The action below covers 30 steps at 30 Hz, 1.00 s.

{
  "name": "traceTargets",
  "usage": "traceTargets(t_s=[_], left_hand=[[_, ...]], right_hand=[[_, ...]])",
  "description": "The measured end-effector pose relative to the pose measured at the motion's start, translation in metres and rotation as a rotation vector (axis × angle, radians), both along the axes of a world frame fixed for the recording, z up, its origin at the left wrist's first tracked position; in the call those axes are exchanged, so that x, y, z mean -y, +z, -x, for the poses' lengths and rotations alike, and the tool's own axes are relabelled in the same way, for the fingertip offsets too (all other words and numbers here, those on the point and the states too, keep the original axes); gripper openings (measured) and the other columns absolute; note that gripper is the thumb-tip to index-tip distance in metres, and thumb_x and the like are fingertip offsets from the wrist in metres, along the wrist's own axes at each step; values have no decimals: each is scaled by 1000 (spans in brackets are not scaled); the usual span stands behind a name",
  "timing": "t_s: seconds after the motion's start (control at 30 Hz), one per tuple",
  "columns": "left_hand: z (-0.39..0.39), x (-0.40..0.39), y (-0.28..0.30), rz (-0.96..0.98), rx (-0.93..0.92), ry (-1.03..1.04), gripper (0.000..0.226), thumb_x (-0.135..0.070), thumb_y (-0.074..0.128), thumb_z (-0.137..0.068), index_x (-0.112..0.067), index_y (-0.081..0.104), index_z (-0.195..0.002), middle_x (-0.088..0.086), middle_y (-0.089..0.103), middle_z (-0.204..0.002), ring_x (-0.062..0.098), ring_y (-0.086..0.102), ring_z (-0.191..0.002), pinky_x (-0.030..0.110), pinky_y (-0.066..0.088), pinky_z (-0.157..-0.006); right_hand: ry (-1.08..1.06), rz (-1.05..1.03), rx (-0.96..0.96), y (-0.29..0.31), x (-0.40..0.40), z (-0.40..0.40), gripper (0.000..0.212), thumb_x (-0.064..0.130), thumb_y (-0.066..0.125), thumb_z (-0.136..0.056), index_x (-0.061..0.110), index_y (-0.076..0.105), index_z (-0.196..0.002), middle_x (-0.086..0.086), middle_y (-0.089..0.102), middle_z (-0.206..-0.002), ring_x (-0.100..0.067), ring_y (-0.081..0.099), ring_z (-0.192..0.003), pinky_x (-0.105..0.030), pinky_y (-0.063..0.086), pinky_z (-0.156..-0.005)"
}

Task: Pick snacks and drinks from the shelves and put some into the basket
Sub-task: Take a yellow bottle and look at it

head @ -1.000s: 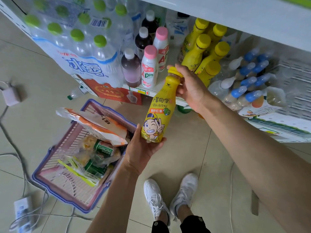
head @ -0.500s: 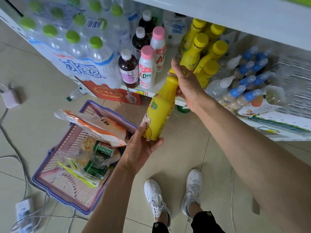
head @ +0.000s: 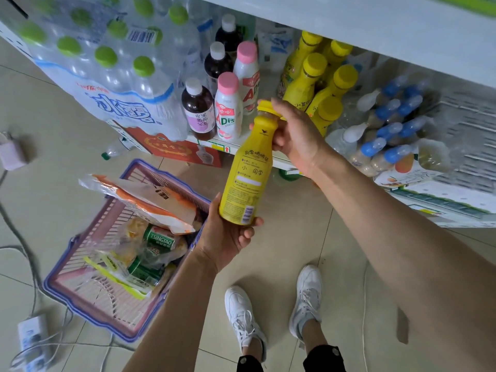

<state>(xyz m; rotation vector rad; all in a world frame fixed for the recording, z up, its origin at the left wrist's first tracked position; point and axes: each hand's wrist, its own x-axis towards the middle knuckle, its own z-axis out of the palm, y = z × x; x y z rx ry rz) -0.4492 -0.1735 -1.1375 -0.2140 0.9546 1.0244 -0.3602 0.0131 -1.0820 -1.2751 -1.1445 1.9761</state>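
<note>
A yellow drink bottle point(head: 248, 167) is held upright between both hands, its text and barcode side turned to me. My right hand point(head: 298, 135) grips its neck just under the yellow cap. My left hand point(head: 228, 234) cups and holds its base from below. The pink and blue basket point(head: 88, 291) stands on the floor to the left, with an orange snack bag point(head: 150, 200), green beer cans point(head: 158, 238) and other packets inside. Several more yellow bottles point(head: 316, 79) stand on the low shelf behind my right hand.
On the low shelf stand a shrink-wrapped water pack point(head: 107, 76), dark bottles point(head: 198, 108), pink-capped milk drinks point(head: 228, 106) and blue-capped bottles point(head: 389, 124). A white shelf board point(head: 375, 30) overhangs above. Cables and a power strip point(head: 32, 336) lie on the floor at left. My white shoes point(head: 273, 310) are below.
The bottle has been rotated in my hands: the cartoon label faced me, now the back with text and barcode does. It has come back upright from a tilt.
</note>
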Motion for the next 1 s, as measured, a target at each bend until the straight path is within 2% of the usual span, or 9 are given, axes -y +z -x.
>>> traceTargets(t_s=[0.03,0.1,0.23,0.37,0.63,0.8,0.87,0.93,1.0], left_hand=[[0,-1,0,20,13,-2,63,-61,21,-98,-10,58,-94,15,64,-67,12,48,-36,13,37,-32],[0,-4,0,54,32,-4,63,-60,22,-98,-9,58,-91,17,66,-68,12,50,-37,13,39,-32],[-1,-8,-2,73,38,11,64,-58,26,-99,-6,62,-95,15,67,-74,14,55,-43,15,44,-34],[-2,-12,-2,78,20,1,62,-55,28,-101,-5,64,-96,15,67,-74,14,56,-44,16,47,-36],[-1,-15,-7,77,16,-68,61,-53,25,-101,-3,60,-102,16,68,-72,14,57,-44,16,48,-37],[1,-16,-10,62,-5,-51,58,-49,26,-102,-2,60,-104,17,68,-75,15,55,-43,16,44,-36],[0,-17,-15,30,-45,38,57,-50,30,-101,-3,62,-104,18,67,-81,20,56,-51,19,46,-40],[-2,-17,-20,-17,-57,221,50,-50,42,-96,-6,62,-111,18,62,-93,25,57,-68,25,52,-51],[-1,-13,-27,-76,-54,375,39,-42,50,-93,-12,59,-117,13,63,-106,24,60,-85,31,57,-67]], right_hand=[[3,-31,10,0,0,1,44,47,61,-81,12,60,-107,-26,48,-89,-22,38,-59,-26,29,-49],[10,-86,34,0,1,1,43,46,62,-88,10,60,-110,-22,54,-86,-16,35,-52,-25,29,-48],[-2,-119,42,2,-2,1,40,39,60,-95,6,59,-117,-1,66,-75,-12,32,-47,-25,29,-47],[-16,-109,62,3,-5,0,44,47,62,-89,11,60,-114,-16,52,-85,-9,35,-44,-24,32,-48],[-33,-108,157,3,-8,-6,51,50,63,-89,9,59,-119,-2,54,-68,-8,38,-43,-24,36,-48],[-18,-143,176,12,-3,-4,30,44,64,-91,18,59,-104,-3,67,-87,-8,38,-45,-23,32,-48],[25,-190,205,16,-4,-4,29,45,60,-94,17,59,-100,-10,71,-90,-9,41,-46,-21,31,-46],[87,-291,277,21,-7,-5,38,47,54,-97,12,63,-105,-15,71,-98,-6,47,-49,-19,34,-44],[164,-421,392,26,-12,-5,40,47,50,-98,11,66,-106,-3,70,-93,-2,54,-56,-20,42,-46]])
